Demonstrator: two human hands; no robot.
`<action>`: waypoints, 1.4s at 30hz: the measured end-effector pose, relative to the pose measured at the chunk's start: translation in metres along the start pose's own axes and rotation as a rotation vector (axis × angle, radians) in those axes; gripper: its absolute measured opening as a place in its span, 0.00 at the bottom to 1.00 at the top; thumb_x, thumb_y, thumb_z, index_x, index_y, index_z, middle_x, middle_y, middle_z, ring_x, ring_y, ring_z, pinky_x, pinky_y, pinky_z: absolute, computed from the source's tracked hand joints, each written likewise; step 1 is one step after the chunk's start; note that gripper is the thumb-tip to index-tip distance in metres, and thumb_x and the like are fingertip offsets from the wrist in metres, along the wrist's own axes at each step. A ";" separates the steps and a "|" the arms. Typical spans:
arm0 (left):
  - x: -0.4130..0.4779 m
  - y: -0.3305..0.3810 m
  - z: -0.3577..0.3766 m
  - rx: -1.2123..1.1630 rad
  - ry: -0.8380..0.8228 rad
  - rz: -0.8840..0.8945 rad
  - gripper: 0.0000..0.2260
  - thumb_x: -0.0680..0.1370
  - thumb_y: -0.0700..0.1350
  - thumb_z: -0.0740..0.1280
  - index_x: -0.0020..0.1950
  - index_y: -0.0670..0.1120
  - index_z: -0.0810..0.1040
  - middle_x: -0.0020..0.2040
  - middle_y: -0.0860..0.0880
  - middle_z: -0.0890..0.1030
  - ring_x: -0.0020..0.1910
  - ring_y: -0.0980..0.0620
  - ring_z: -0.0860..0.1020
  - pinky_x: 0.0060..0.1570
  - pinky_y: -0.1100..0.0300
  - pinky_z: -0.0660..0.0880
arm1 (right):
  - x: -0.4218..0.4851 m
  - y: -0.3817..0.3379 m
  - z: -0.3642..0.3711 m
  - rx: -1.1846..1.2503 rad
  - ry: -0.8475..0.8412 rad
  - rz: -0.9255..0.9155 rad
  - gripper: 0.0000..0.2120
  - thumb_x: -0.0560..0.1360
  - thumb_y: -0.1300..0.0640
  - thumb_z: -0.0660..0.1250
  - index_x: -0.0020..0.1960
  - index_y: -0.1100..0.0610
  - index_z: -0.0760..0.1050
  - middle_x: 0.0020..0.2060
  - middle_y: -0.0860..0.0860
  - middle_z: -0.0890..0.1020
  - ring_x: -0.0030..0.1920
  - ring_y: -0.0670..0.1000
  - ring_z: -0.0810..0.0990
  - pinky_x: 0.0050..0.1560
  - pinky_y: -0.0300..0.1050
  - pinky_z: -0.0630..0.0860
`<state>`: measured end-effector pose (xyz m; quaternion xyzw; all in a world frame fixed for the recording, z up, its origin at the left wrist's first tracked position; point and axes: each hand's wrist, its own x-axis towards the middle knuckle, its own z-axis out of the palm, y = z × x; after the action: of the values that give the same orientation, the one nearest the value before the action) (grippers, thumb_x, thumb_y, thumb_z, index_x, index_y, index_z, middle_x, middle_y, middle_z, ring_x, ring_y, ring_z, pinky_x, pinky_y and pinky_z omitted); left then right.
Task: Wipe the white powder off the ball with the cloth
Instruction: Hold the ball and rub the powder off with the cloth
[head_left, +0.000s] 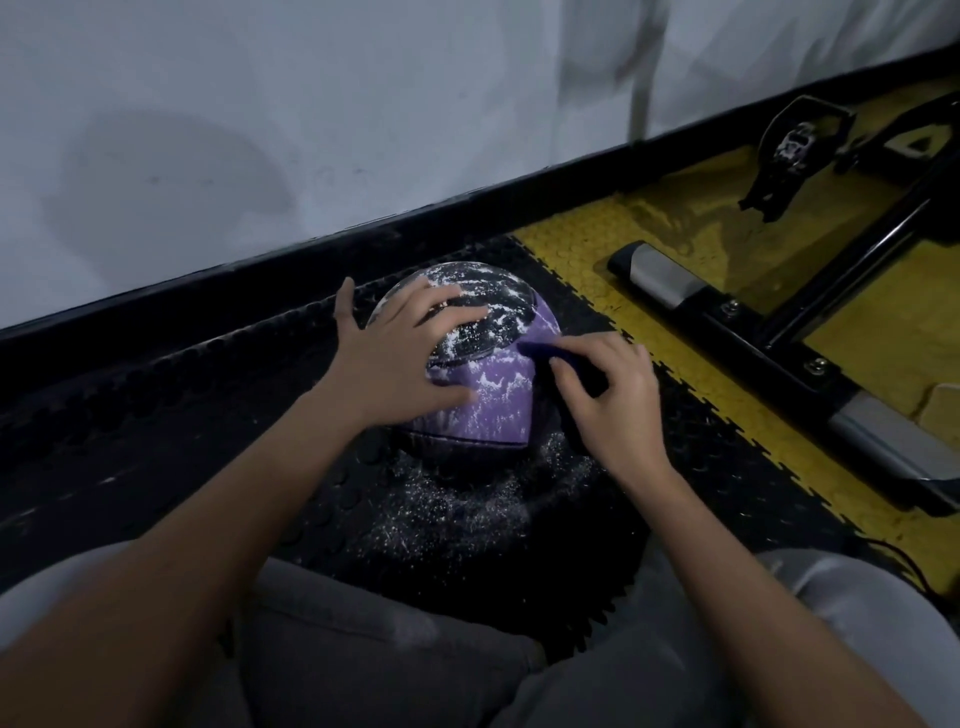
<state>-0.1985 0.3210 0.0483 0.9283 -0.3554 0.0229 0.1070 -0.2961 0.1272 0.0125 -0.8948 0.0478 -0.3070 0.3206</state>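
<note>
Near the middle of the scene, on black studded rubber floor tiles (156, 415), a purple and black ball (493, 395), just this side of a black skirting strip (260, 270) along the foot of a white wall (311, 104). White powder (483, 317) thick across the ball's dark upper panel, thinner in streaks down the purple panel toward the near side. More white specks (483, 499) scattered over the tiles on the near side of the ball.

Left hand (400, 358) flat on the upper left of the ball, fingers straight and spread wide, thumb low against the purple panel, little finger out toward the wall. Nothing gripped in it, only pressed against the surface.

Right hand (613, 395) at the ball's right side, fingers curled and pinched round a small dark purple cloth (545, 353). Cloth touching the ball where the purple panel meets the dark one, part of it hanging in shadow between hand and ball.

To the right, a band of yellow studded tiles (597, 244) with toothed, interlocking edges against the black ones. On the yellow, a black metal frame with silver end pieces (670, 286), bolted at the joints; farther right, near the wall, a black pedal with a strap (795, 150).

At the near edge, both bare forearms and knees in grey trousers (363, 639).
</note>
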 end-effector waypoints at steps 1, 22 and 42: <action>0.001 0.000 -0.001 -0.009 -0.005 -0.007 0.33 0.69 0.66 0.65 0.71 0.68 0.54 0.75 0.61 0.52 0.75 0.58 0.44 0.64 0.35 0.32 | -0.002 -0.002 0.003 -0.020 -0.020 -0.029 0.08 0.74 0.57 0.68 0.53 0.54 0.81 0.46 0.47 0.80 0.45 0.54 0.74 0.48 0.28 0.61; 0.001 0.003 -0.001 -0.068 -0.025 -0.049 0.34 0.69 0.63 0.68 0.71 0.67 0.55 0.75 0.61 0.51 0.75 0.57 0.39 0.65 0.36 0.32 | -0.003 -0.004 0.014 -0.045 0.018 -0.118 0.08 0.72 0.61 0.70 0.50 0.56 0.82 0.45 0.48 0.80 0.46 0.51 0.69 0.50 0.27 0.62; 0.001 0.003 -0.001 -0.121 -0.031 -0.069 0.33 0.69 0.59 0.69 0.70 0.67 0.57 0.74 0.61 0.51 0.74 0.57 0.39 0.65 0.37 0.32 | 0.001 -0.012 0.014 -0.013 0.065 -0.101 0.08 0.74 0.60 0.67 0.52 0.58 0.81 0.46 0.49 0.79 0.46 0.55 0.72 0.53 0.26 0.59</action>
<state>-0.2002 0.3183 0.0500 0.9322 -0.3253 -0.0168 0.1581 -0.2880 0.1440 0.0116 -0.8877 0.0150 -0.3511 0.2974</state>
